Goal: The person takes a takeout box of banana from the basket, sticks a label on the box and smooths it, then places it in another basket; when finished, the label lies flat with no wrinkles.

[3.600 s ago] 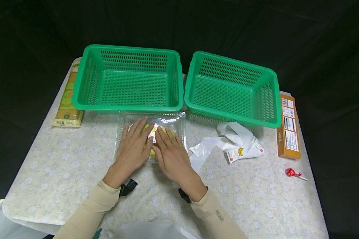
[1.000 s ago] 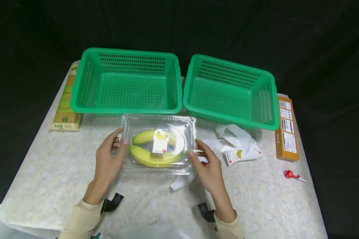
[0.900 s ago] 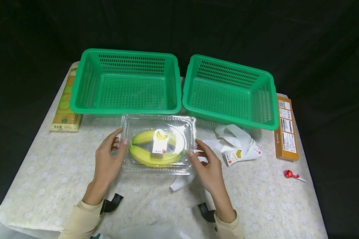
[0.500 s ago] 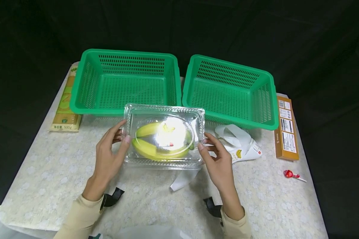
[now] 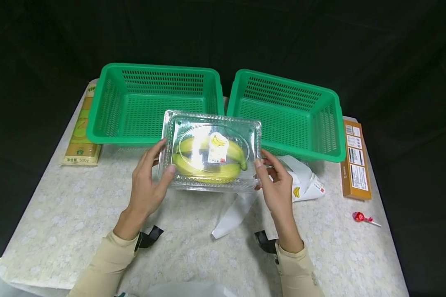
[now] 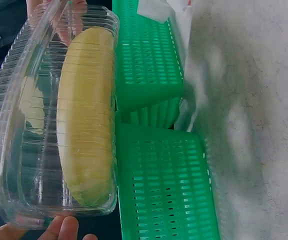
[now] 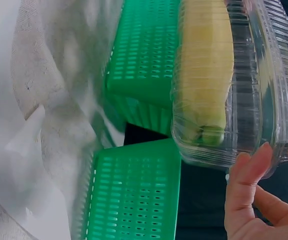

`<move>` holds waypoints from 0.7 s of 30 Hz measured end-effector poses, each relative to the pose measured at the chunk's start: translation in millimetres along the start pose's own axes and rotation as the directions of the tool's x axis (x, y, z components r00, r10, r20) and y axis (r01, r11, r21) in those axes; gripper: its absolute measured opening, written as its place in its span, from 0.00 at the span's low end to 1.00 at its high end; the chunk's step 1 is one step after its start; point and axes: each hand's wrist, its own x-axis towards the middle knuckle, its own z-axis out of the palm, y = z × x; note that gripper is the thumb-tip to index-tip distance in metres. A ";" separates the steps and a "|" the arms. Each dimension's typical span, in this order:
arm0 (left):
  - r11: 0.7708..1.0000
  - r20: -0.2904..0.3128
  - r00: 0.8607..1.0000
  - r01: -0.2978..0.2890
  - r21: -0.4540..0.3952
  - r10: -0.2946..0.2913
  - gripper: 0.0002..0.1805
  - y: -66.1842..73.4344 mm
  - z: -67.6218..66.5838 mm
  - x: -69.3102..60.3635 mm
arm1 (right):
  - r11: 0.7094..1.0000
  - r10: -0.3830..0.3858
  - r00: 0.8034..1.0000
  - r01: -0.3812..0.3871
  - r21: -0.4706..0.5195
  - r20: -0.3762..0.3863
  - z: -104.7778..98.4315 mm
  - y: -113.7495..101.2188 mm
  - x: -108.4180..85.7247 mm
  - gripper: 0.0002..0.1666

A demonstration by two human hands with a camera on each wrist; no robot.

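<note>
In the head view a clear plastic box (image 5: 208,177) with bananas (image 5: 212,171) inside and a banana label (image 5: 217,148) on it is held above the table. My left hand (image 5: 146,185) grips its left side, thumb on the near corner. At the right side my right hand (image 5: 278,185) pinches the edge between thumb and fingers. The box overlaps the near rims of both baskets in this view. In the left wrist view the lid of the box (image 6: 26,150) is on; the right wrist view shows fingertips (image 7: 256,162) against the box's end.
Two green baskets, the left one (image 5: 152,141) and the right one (image 5: 301,154), stand at the back. A noodle pack (image 5: 82,132) lies at far left, an orange box (image 5: 357,165) at far right, a red lollipop (image 5: 359,216) nearer. White banana-print film (image 5: 308,187) lies by my right hand.
The hands were flat on top of the box, then moved to its sides. Both have since raised it off the table, forward and slightly right, towards the baskets.
</note>
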 end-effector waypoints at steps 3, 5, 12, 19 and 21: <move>1.000 0.011 1.000 0.002 0.005 -0.003 0.34 -2.1 -0.7 -0.7 | 1.000 -0.008 1.000 0.008 0.002 0.005 2.3 1.8 1.0 0.23; 1.000 0.015 1.000 0.004 0.015 -0.004 0.34 -3.1 -1.3 -1.0 | 1.000 -0.014 1.000 0.014 0.003 0.011 3.4 2.0 1.6 0.23; 0.998 0.046 0.999 -0.019 0.057 0.016 0.36 -1.5 -0.6 4.3 | 0.999 -0.039 0.999 0.039 0.019 -0.001 2.8 0.4 6.2 0.24; 0.995 0.128 0.991 -0.044 0.088 0.033 0.43 0.9 3.3 16.2 | 0.993 -0.071 0.997 0.074 0.094 -0.029 -0.1 -3.8 16.7 0.17; 0.994 0.155 0.988 -0.033 0.100 0.018 0.45 0.8 4.6 19.0 | 0.991 -0.075 0.996 0.079 0.108 -0.039 0.1 -4.3 19.5 0.13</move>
